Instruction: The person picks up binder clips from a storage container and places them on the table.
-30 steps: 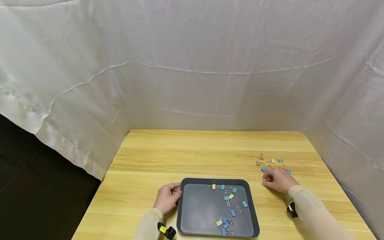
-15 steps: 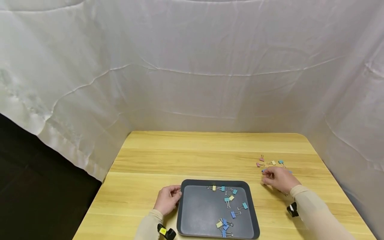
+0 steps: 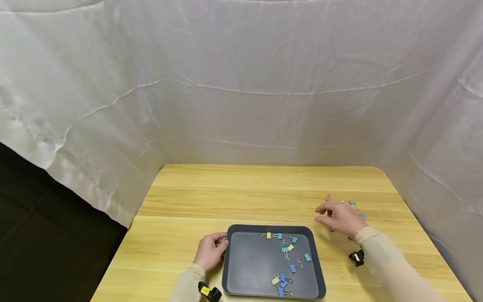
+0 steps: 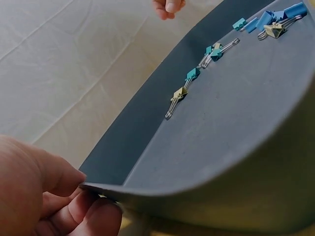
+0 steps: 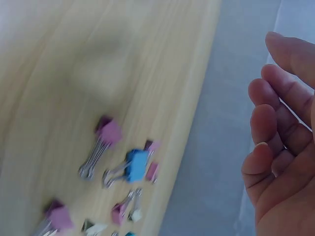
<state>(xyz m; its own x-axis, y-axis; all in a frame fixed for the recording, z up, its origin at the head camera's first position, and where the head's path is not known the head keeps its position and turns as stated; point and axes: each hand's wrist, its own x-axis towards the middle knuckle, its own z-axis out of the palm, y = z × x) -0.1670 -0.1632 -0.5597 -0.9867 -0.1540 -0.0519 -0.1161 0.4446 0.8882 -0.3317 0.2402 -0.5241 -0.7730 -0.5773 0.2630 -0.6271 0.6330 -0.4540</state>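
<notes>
My left hand (image 3: 210,250) pinches the left rim of a dark grey tray (image 3: 247,264), its thumb above and fingers beneath the edge in the left wrist view. Teal, blue and yellow binder clips lie in the tray, among them a blue clip (image 3: 293,269). Right of the tray, my right hand (image 3: 341,216) hovers over the table, thumb apart from loosely bent fingers. Nothing shows between them in the right wrist view. Below that hand lie more binder clips, including a pink clip (image 5: 109,132) and a blue clip (image 5: 136,165); the hand partly hides this group in the head view.
The wooden table (image 3: 226,193) carries both the tray and the loose clips. Behind it and at its sides hangs a pale cloth (image 3: 241,117). A teal clip (image 3: 352,202) lies beyond my right hand. Each wrist wears a small black camera.
My right hand has moved leftward and away from the table clips, its thumb and fingers now spread apart. My left hand and the tray stay in place.
</notes>
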